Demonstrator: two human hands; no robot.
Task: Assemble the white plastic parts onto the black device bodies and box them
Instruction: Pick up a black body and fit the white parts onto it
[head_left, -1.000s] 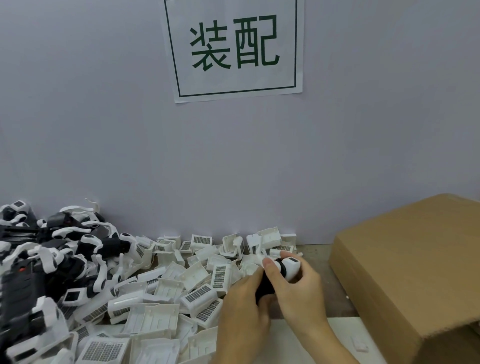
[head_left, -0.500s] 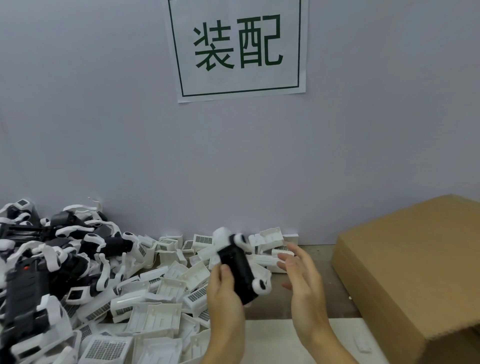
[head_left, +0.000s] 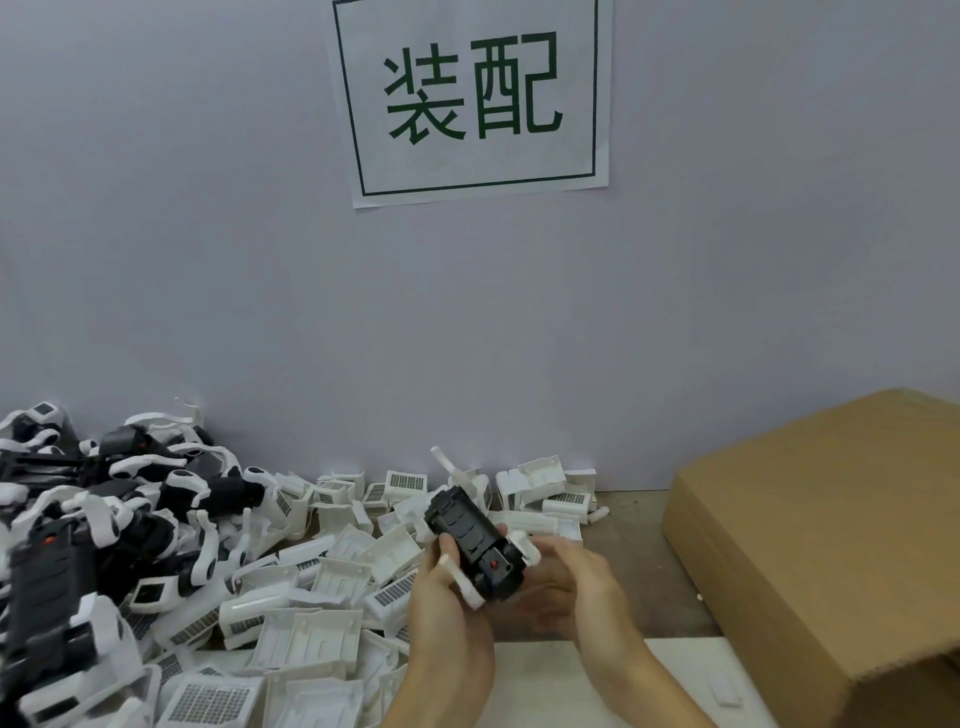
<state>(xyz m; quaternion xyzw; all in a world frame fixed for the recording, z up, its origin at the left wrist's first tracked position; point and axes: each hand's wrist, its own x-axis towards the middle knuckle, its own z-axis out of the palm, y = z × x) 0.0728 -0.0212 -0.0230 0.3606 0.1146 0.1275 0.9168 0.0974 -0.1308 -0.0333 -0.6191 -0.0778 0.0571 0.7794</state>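
Note:
I hold a black device body (head_left: 474, 543) with white arms folded at its corners, tilted, above the table's middle. A small red spot shows at its near end. My left hand (head_left: 448, 618) grips it from the left, thumb on its upper side. My right hand (head_left: 569, 584) curls under and round its right near end, by a white arm. A heap of loose white plastic parts (head_left: 317, 577) covers the table in front of me. Further left lies a pile of black device bodies (head_left: 104, 525) with white arms.
A closed brown cardboard box (head_left: 810, 551) stands at the right, its near flap edge at the bottom right. A white sheet (head_left: 540, 675) lies on the table under my wrists, with a small white piece (head_left: 724, 692) on it. A wall with a paper sign (head_left: 472, 98) bounds the back.
The device, held upright in my left hand half a second ago, has turned and dropped lower. My right hand, then apart from it, has closed in on its right end.

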